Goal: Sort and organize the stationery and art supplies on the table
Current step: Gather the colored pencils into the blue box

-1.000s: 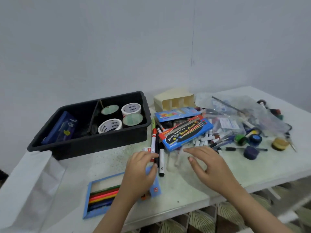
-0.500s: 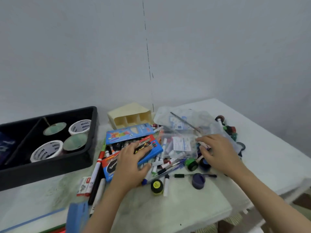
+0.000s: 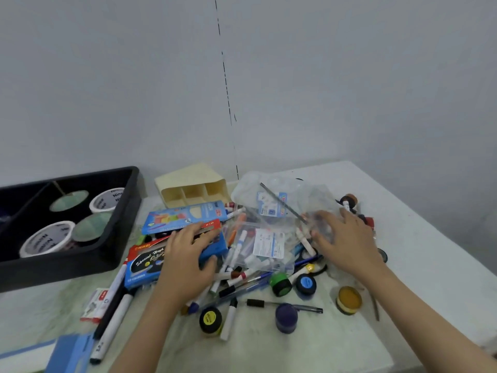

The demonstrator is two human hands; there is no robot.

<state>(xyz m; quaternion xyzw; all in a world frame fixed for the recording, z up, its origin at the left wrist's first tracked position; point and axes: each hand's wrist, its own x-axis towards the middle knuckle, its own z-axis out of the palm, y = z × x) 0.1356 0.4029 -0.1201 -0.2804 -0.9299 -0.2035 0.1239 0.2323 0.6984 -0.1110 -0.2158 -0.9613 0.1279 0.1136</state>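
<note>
Pressing near-straight fingers on the blue colour box (image 3: 145, 262) at centre frame with the left hand (image 3: 188, 262), thumb at the near edge — gripping or only resting, cannot tell. Resting the right hand (image 3: 347, 243) splayed on the clear bag (image 3: 271, 200) right of centre, pinching nothing. Lifting either could drag tangled markers (image 3: 230, 319) along — and roll paint pots (image 3: 281, 284) off the table (image 3: 416, 251).

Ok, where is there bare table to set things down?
Bare: the front strip below the purple jar and yellow-lidded jar; the right side beyond the orange jar; the patch between the black tray and the markers. Crowded: the pile under the left hand and right hand, up to the cream organizer.
</note>
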